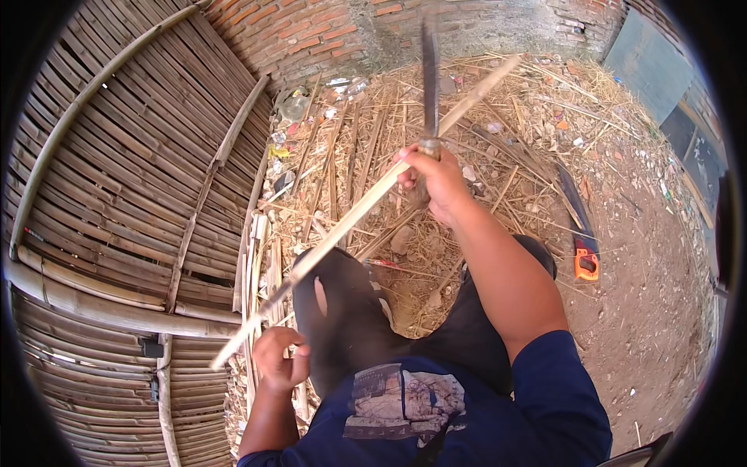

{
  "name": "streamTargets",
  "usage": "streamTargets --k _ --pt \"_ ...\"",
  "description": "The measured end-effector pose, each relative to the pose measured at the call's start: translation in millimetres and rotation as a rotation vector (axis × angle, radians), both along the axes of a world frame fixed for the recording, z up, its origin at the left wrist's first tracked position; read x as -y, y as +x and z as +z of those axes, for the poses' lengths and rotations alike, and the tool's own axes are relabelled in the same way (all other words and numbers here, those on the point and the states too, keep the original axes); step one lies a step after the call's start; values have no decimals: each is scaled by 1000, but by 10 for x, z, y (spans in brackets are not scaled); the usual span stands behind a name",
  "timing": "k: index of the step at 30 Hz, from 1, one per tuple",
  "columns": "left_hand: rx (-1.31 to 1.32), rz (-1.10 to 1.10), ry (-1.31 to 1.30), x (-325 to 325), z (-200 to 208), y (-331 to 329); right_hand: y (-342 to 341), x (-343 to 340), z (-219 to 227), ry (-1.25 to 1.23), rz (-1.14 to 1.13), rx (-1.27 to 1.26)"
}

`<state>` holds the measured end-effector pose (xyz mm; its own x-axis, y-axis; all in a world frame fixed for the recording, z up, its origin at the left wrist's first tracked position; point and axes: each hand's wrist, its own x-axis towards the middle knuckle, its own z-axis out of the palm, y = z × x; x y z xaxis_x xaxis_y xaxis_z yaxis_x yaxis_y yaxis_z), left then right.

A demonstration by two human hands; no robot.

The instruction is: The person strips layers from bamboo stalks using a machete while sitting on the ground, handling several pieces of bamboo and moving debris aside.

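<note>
My right hand [436, 175] is closed around the handle of a machete, whose long dark blade [430, 78] points up and away from me. A long, pale bamboo strip [350, 218] runs slantwise from lower left to upper right, passing at the same hand, with fingers of that hand against it. Below the strip's near end, my left hand [280, 358] is curled, fingers bent in toward the thumb, apart from the strip. Nothing shows in its fingers.
Bamboo slats and shavings [366, 140] litter the ground ahead. A handsaw [586, 263] with an orange handle lies at right. Beside me on the left stands a bamboo slat wall [132, 156]; a brick wall [311, 35] closes the far side. Grey panels [650, 62] lean at far right.
</note>
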<state>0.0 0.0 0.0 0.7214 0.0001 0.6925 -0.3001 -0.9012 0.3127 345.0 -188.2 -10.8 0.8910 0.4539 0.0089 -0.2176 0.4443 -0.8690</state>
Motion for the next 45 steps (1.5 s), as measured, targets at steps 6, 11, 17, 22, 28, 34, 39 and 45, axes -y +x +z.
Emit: streamTargets --k 6,11,17,22,28,34,39,45 --pt "-49 242 -827 -544 -482 -243 139 -27 72 253 -73 -157" --pt "480 178 -1320 -944 361 55 276 -38 -11 360 -83 -271" --pt "613 -602 -1000 -956 1316 73 342 -161 -56 430 -34 -353" --pt "910 -384 -979 -299 1764 340 291 -257 -66 417 -30 -320" --pt "961 -534 -1098 -565 1769 27 290 -266 -41 435 6 -318" --pt "942 -671 -1035 -474 1852 85 254 -162 -14 326 34 -293" --pt "878 -683 -1043 -492 1925 245 234 -15 -144 27 81 -323" --pt "730 -718 -991 -542 1944 351 119 96 -324 -243 75 -364"
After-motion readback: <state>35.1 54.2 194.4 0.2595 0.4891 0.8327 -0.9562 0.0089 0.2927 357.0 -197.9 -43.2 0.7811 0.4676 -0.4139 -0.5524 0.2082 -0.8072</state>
